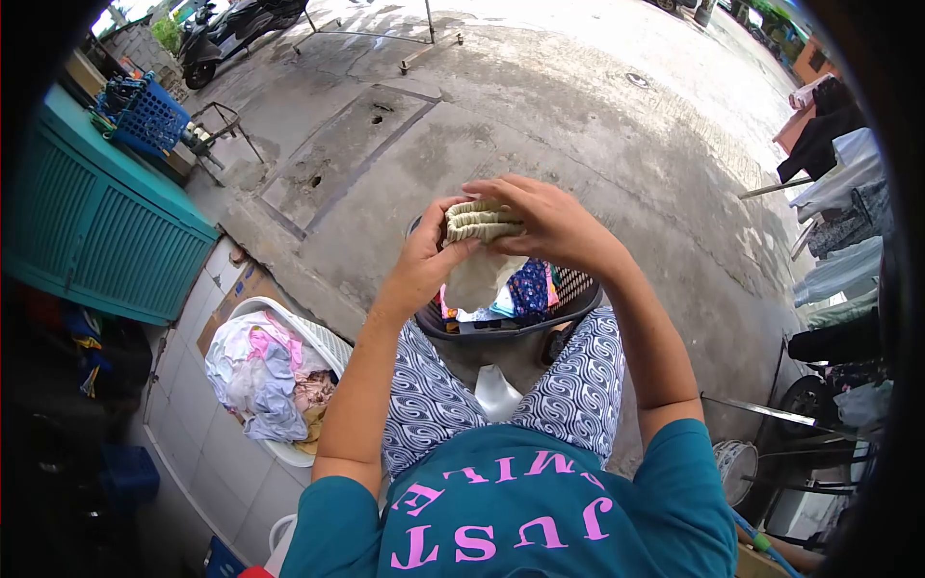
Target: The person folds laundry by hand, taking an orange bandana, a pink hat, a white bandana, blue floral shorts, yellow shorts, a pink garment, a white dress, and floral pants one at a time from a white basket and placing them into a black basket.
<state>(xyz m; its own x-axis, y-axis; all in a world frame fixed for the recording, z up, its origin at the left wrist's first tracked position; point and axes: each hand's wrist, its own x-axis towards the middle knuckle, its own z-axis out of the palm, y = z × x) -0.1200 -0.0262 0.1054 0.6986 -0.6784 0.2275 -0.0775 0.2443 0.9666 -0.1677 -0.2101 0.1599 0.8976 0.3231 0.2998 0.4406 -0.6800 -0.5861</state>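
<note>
Left hand (431,248), right hand (547,223) — pale garment (482,229) between

And a garment (485,232) is hanging between left hand (424,241) and right hand (559,223), over the basket (580,291); clothes (260,371) are filling the tub (326,341) leftward, washing (850,183) is dangling rightward!

Home yard (568,144), apparently: laundry basket (577,288), hanging clothes (846,173).
</note>
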